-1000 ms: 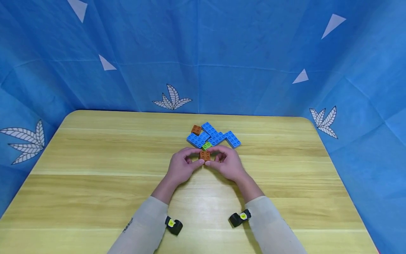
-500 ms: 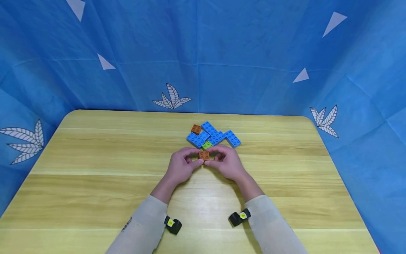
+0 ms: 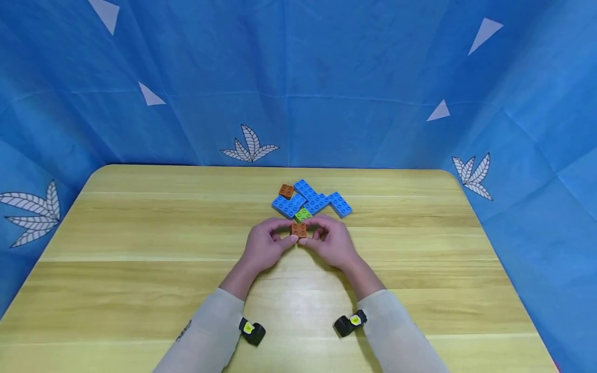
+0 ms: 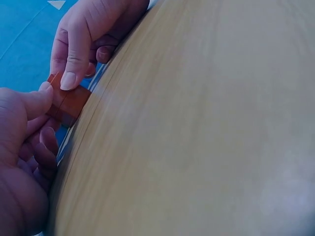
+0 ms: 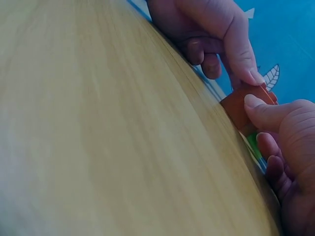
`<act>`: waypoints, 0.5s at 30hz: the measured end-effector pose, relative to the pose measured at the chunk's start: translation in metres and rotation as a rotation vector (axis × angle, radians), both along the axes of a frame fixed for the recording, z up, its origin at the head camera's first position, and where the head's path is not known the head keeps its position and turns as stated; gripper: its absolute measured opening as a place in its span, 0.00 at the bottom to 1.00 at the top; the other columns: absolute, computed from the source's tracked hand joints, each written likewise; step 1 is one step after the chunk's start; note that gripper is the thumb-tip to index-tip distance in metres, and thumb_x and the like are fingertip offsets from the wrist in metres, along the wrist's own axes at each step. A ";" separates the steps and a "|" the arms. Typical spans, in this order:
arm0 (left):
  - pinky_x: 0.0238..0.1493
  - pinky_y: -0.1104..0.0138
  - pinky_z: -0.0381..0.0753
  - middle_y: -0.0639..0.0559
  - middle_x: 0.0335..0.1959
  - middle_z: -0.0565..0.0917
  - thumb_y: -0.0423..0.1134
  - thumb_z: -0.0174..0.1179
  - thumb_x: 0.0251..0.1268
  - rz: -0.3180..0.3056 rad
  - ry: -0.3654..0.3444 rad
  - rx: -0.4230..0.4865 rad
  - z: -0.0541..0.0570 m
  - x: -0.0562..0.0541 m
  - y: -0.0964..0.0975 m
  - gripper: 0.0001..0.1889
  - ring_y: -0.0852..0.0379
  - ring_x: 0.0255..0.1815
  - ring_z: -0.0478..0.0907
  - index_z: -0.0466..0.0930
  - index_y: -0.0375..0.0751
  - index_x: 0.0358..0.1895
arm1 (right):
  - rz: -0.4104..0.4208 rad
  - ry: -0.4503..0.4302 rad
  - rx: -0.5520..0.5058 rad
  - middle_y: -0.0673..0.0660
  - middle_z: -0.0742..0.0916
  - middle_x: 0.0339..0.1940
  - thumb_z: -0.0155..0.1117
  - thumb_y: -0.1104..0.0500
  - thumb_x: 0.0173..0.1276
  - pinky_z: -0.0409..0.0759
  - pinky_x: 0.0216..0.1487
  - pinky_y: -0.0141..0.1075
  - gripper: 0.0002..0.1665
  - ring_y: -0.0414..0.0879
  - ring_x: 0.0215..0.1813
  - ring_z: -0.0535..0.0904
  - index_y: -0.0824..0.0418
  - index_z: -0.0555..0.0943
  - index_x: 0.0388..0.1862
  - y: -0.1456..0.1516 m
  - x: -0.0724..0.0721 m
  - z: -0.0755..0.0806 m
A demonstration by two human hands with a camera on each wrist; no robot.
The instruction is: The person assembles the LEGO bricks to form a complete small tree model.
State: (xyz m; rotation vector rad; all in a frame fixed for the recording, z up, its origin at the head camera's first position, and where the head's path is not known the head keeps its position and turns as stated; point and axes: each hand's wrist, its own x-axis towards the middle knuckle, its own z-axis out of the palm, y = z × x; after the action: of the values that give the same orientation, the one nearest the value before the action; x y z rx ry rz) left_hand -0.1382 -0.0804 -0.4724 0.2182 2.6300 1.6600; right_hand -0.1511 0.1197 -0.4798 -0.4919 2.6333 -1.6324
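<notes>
In the head view, my left hand (image 3: 265,245) and right hand (image 3: 332,241) meet over the table and pinch a small brown toy brick (image 3: 299,230) from both sides. Index fingers lie at its far edge, thumbs at its near edge. Seen from the left wrist, the brown brick (image 4: 69,101) stands low at the tabletop, with a seam line across its side. Both thumbs press on its near face in the right wrist view. Just beyond the brick lies a green brick (image 3: 303,214), also glimpsed as a green edge (image 5: 253,142) under the brown one.
Behind the hands, several blue bricks (image 3: 285,206) lie grouped, with another blue brick (image 3: 340,204) at their right end. A second brown brick (image 3: 286,191) sits at the back left of the group. A blue curtain (image 3: 289,77) hangs behind the wooden table (image 3: 154,223).
The head view has shifted slightly left. Both hands stay almost still and keep pinching the brown brick; a bit more of the green brick shows beyond it.
</notes>
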 end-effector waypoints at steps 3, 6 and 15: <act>0.24 0.66 0.70 0.55 0.33 0.81 0.39 0.74 0.59 0.004 0.004 0.022 0.000 0.000 -0.001 0.17 0.55 0.24 0.72 0.87 0.47 0.52 | -0.007 -0.005 -0.002 0.51 0.83 0.34 0.80 0.61 0.57 0.78 0.30 0.37 0.20 0.46 0.31 0.78 0.57 0.86 0.48 0.001 0.000 0.000; 0.23 0.67 0.68 0.53 0.31 0.80 0.39 0.74 0.58 0.010 -0.006 0.059 0.000 0.001 -0.002 0.17 0.55 0.23 0.70 0.87 0.47 0.52 | -0.015 -0.024 -0.004 0.51 0.83 0.34 0.80 0.61 0.57 0.77 0.30 0.37 0.20 0.46 0.31 0.78 0.57 0.85 0.49 0.002 0.001 0.001; 0.19 0.69 0.64 0.47 0.36 0.82 0.39 0.73 0.59 0.039 -0.005 0.160 0.006 -0.002 -0.008 0.16 0.53 0.20 0.67 0.87 0.43 0.51 | -0.014 -0.030 -0.032 0.53 0.82 0.32 0.80 0.61 0.56 0.75 0.29 0.36 0.20 0.46 0.30 0.77 0.56 0.86 0.48 0.001 0.002 0.001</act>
State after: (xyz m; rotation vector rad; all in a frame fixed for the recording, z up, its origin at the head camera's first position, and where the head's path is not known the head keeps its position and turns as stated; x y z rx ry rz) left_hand -0.1407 -0.0889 -0.4665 0.1663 2.5150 1.8830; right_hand -0.1490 0.1204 -0.4790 -0.4466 2.5995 -1.6743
